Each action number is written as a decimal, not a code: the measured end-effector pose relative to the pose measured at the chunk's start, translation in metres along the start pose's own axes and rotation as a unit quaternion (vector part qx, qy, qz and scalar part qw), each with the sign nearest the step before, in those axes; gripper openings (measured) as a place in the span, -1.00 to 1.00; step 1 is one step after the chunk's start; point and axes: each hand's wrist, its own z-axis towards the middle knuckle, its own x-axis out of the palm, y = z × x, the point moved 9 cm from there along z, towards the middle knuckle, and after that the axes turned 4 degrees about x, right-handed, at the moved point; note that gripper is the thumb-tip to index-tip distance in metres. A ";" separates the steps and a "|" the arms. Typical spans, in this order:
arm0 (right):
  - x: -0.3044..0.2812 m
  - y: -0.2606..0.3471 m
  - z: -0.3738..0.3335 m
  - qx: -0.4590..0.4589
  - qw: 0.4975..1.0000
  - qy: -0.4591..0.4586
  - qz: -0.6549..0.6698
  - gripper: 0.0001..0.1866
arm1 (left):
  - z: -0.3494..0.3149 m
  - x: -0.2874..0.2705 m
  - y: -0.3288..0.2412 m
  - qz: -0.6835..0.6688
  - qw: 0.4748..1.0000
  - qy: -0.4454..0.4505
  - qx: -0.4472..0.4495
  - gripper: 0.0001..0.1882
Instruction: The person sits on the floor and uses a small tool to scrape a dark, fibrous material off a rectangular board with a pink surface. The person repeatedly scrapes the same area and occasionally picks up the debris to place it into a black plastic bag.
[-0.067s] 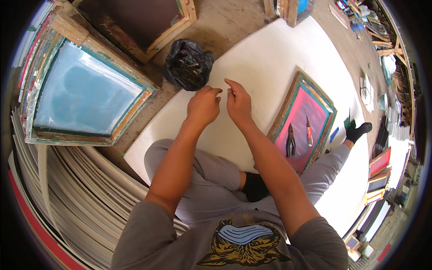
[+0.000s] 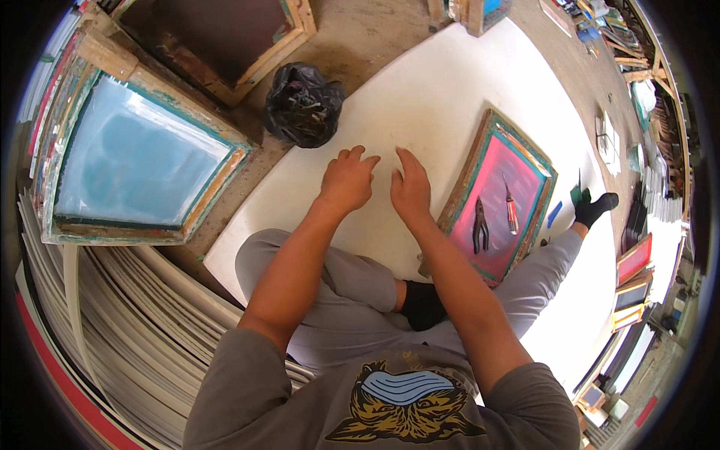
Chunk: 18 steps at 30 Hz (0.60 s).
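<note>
Both hands hover over the white board I sit on, palms roughly facing each other with a gap between. My left hand point(image 2: 349, 180) has its fingers loosely bent and apart, holding nothing. My right hand point(image 2: 411, 187) is empty too, with thumb and fingers parted. Right of it lies a wooden screen frame point(image 2: 551, 184) with pink mesh. On the mesh rest black-handled pliers point(image 2: 481, 227) and a screwdriver point(image 2: 512, 214) with a red and clear handle. A black plastic bag point(image 2: 304, 105), open at the top with small scraps inside, stands just beyond my left hand.
A large wooden frame with blue-white mesh point(image 2: 142, 157) leans at the left, above stacked pale sheets point(image 2: 150, 315). A dark framed panel point(image 2: 210, 37) stands behind it. A small blue strip point(image 2: 554, 214) lies near my outstretched foot point(image 2: 598, 208) on the white board point(image 2: 450, 82).
My hands have drawn a little toward me and slightly apart, and their fingers have loosened. The view has shifted slightly; the pliers and screwdriver stay on the mesh.
</note>
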 end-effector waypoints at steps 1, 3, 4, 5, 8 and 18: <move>-0.002 -0.014 -0.017 0.023 0.999 0.017 -0.034 -0.44 | 0.002 0.011 -0.004 0.017 1.000 0.019 0.005 -0.49; -0.006 -0.039 -0.057 0.071 0.991 0.054 -0.104 -0.30 | 0.003 0.033 -0.013 0.050 0.997 0.058 0.012 -0.39; -0.007 -0.044 -0.074 0.080 0.984 0.070 -0.145 -0.25 | 0.002 0.039 -0.020 0.069 0.995 0.073 0.023 -0.36; -0.003 -0.047 -0.091 0.089 0.975 0.087 -0.185 -0.20 | 0.000 0.043 -0.025 0.088 0.992 0.088 0.034 -0.32; 0.007 -0.048 -0.111 0.120 0.954 0.127 -0.242 -0.07 | -0.006 0.056 -0.033 0.112 0.982 0.145 0.043 -0.26; 0.029 -0.020 -0.108 0.097 0.962 0.083 -0.240 -0.11 | -0.006 0.058 -0.020 0.121 0.970 0.207 0.027 -0.25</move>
